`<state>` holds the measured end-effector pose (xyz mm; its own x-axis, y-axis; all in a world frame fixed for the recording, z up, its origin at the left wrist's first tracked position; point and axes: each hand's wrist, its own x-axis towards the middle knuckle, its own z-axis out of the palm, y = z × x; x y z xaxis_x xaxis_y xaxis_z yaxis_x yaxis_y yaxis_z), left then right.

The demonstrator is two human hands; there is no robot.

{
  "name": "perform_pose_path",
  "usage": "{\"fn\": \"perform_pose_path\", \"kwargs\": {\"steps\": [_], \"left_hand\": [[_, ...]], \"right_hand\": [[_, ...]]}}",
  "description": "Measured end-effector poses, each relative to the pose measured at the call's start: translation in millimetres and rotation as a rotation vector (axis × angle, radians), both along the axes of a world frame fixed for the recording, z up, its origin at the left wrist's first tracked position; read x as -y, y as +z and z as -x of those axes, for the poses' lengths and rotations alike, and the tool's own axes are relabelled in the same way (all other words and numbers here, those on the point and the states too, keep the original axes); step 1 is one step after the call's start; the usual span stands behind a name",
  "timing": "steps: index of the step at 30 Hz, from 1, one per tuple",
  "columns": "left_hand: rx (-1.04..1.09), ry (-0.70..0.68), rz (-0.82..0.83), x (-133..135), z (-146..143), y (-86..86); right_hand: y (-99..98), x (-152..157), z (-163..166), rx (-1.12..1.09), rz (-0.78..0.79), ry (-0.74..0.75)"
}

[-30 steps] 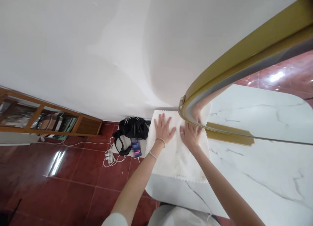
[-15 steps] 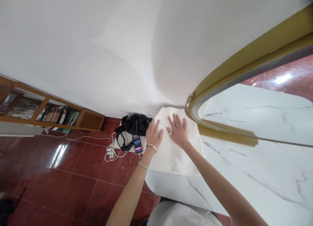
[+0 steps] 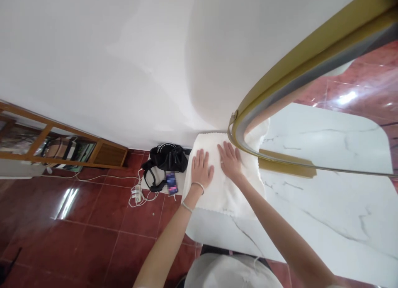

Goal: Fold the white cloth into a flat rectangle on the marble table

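Observation:
A white cloth (image 3: 214,194) with a scalloped edge lies spread over the left end of the white marbled table (image 3: 323,221). My left hand (image 3: 201,169) rests flat on its left part, fingers extended. To the right, my right hand (image 3: 230,161) also presses flat on the cloth, close to the rim of the gold-framed mirror (image 3: 273,89). Nothing is held in either hand. Slight wrinkles show in the cloth between and below the hands, and its right side reaches to the mirror's base.
Left of the table, a black bag (image 3: 168,157), a black strap (image 3: 152,180) and a phone (image 3: 171,183) lie on a low light surface. A white power strip (image 3: 137,193) with cables is on the red tiled floor (image 3: 96,238). A wooden cabinet (image 3: 108,154) stands along the wall.
My right hand has slid right across the cloth, toward the mirror, and the hands are farther apart. The cloth's right edge has shifted right. The view has turned slightly.

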<state>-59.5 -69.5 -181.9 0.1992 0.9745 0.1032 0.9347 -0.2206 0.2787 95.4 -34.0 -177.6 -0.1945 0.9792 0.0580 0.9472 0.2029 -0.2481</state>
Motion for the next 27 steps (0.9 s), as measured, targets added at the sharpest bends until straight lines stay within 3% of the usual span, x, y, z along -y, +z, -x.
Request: {"fn": "perform_pose_path", "kwargs": {"steps": [4, 8, 11, 14, 17, 20, 23, 27], "left_hand": [[0.001, -0.026, 0.012, -26, 11, -3.1], [0.01, 0.014, 0.015, -3, 33, -3.6], [0.01, 0.056, -0.013, 42, 44, -2.7], [-0.036, 0.103, -0.026, 105, 48, 0.0], [-0.064, 0.076, 0.005, 169, 50, 4.1], [-0.061, 0.039, 0.034, 210, 50, 7.3], [-0.057, 0.039, 0.038, 214, 38, 7.9], [-0.021, -0.07, 0.049, 170, -2, 7.8]], "right_hand": [[-3.4, -35, 19, 0.001, 0.057, -0.098], [-6.9, -16, 43, -0.048, -0.065, 0.046], [-6.3, 27, 57, -0.103, -0.103, 0.196], [-0.7, 86, 58, -0.115, -0.093, 0.302], [8.3, 152, 42, -0.094, -0.071, 0.428], [15.1, 205, 14, -0.041, -0.014, 0.484], [14.3, 231, -17, 0.015, 0.02, 0.429], [3.1, 219, -57, 0.074, -0.014, 0.249]]}}
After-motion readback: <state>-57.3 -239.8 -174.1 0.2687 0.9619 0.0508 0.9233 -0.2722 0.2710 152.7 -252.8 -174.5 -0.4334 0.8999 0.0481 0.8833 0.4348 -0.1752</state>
